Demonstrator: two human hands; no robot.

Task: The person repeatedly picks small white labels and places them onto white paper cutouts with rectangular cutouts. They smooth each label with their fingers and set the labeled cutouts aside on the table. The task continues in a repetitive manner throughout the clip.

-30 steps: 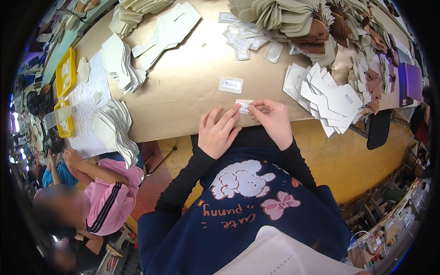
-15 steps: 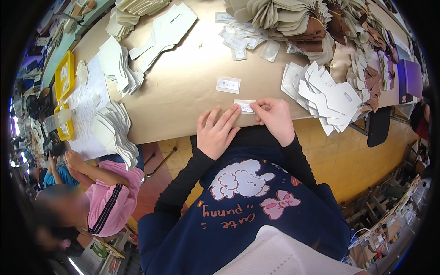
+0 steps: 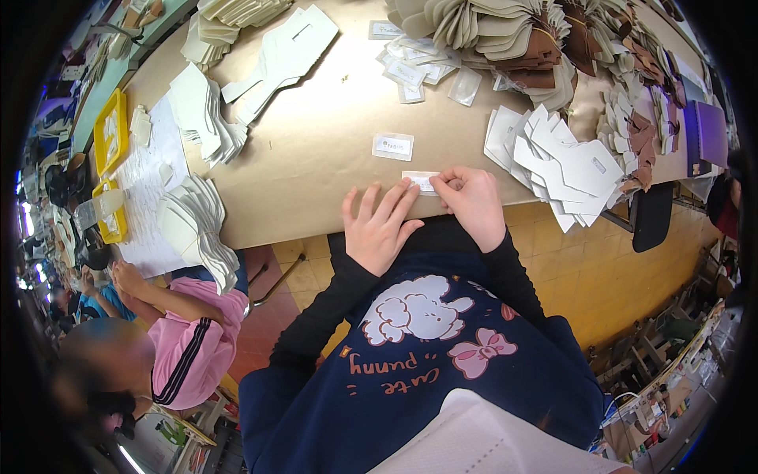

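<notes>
Head | small white label (image 3: 421, 182) at table edge | right hand (image 3: 474, 204) grip pinches it | left hand (image 3: 379, 225) open, fingertips touching.

the right hand (image 3: 472, 204) covers the right end of the small label (image 3: 421, 181) at the table (image 3: 316, 158) edge, and its fingertips hide what they pinch there. the left hand (image 3: 380, 227) lies over the table edge left of the label, hiding the paper beneath. print on the label is too small to tell. left of the table, a co-worker (image 3: 170, 340) in pink is blurred about the head, their hands partly behind a white stack (image 3: 197, 229).
</notes>
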